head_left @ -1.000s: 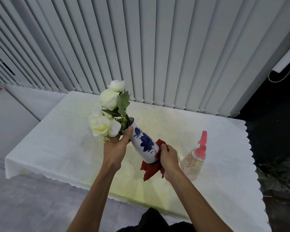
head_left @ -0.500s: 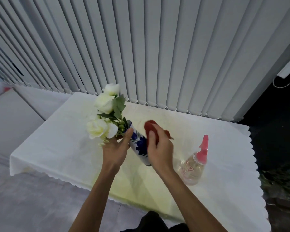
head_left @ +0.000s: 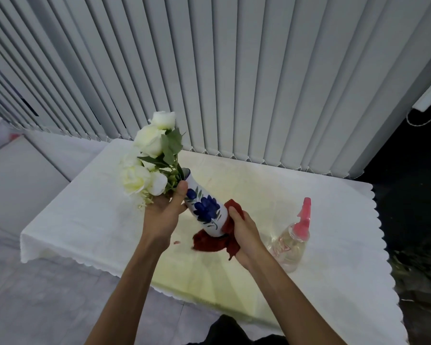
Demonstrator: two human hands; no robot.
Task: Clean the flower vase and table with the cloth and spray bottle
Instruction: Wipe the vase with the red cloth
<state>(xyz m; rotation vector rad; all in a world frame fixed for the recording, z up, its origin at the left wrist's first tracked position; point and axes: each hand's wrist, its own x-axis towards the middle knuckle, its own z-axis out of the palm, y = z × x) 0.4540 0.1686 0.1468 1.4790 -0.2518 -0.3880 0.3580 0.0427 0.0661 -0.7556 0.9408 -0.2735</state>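
Note:
A white vase painted with blue flowers is held tilted to the left above the table, which wears a white cloth. White roses stick out of its mouth. My left hand grips the vase at its neck. My right hand presses a dark red cloth against the vase's lower end, and the cloth wraps under the base. A clear spray bottle with a pink nozzle stands on the table just right of my right hand.
Grey vertical blinds hang right behind the table's far edge. The table's scalloped front edge runs near my forearms. A small red speck lies on the tablecloth below my left wrist. Grey floor lies to the left.
My right hand has slid the red cloth from the upper side of the vase down to its base. The vase stays tilted in my left hand.

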